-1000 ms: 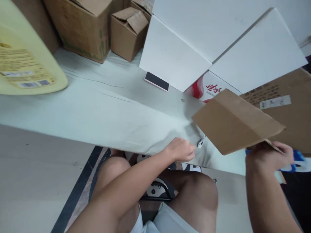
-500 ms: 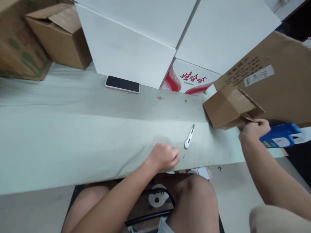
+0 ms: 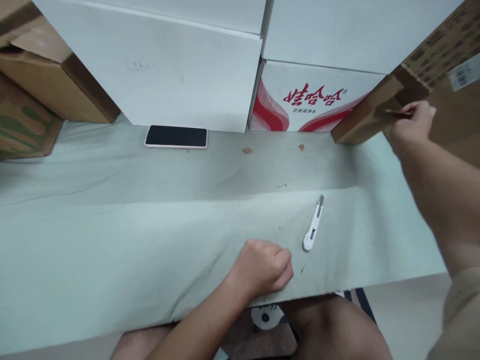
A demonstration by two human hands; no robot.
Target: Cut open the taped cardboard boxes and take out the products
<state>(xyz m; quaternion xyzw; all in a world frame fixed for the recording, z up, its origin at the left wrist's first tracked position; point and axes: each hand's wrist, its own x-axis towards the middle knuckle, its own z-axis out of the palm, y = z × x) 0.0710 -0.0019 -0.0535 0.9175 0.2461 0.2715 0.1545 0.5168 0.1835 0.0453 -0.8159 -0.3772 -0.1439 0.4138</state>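
Note:
At the far right, my right hand (image 3: 414, 122) is closed on a flap of a small brown cardboard box (image 3: 360, 120). The box is tilted on its side against the white cartons, its far part partly hidden. My left hand (image 3: 264, 267) rests as a fist on the table near its front edge, nothing showing from it. To the right of that fist lies a white utility knife (image 3: 312, 227) with a bit of blade out, touched by neither hand.
A phone (image 3: 176, 136) lies before stacked white cartons (image 3: 187, 75). One carton (image 3: 307, 100) bears red lettering. Brown boxes (image 3: 48, 85) stand at left, a large brown carton (image 3: 457, 110) at right. Cardboard scraps (image 3: 246, 150) lie on the cloth-covered table (image 3: 93, 250).
My right hand has carried the small box back and down beside the white cartons, turning it. My left fist stays near the table edge. The view has swung to the right.

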